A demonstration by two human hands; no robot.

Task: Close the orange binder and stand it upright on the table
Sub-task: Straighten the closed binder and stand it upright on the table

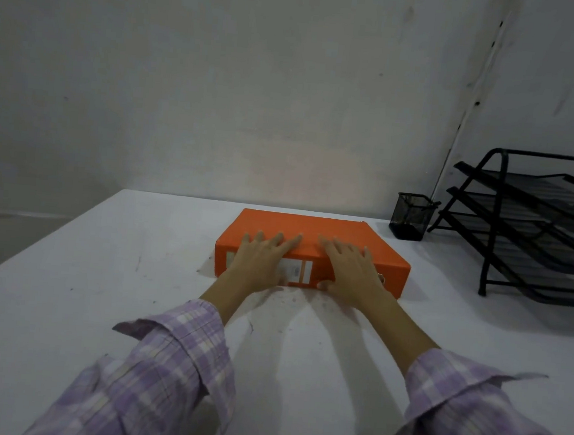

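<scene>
— How do the arms lie, starting from the left?

— The left sleeve (150,371), lilac plaid with the cuff loose, comes up from the near edge of the table (68,268). The forearm is bare past the cuff and slants up to the right. The left hand (261,260) lies flat, fingers spread, palm down across the near edge of the binder (312,233), covering part of the spine label (297,269).

— Does it grip anything?

— No, it is open and only presses on the cover.

— And the other one?

— The right hand (350,267) mirrors it just beside: fingers splayed on the cover, thumb tucked low against the spine, nothing clasped. Its forearm slants back down to the right sleeve (476,417).

— Where is the binder?

— Closed, lying flat near the table's far edge, spine toward the person. Right of it, by the far right corner, stand a mesh cup (411,216) and a black tray rack (532,223).
</scene>
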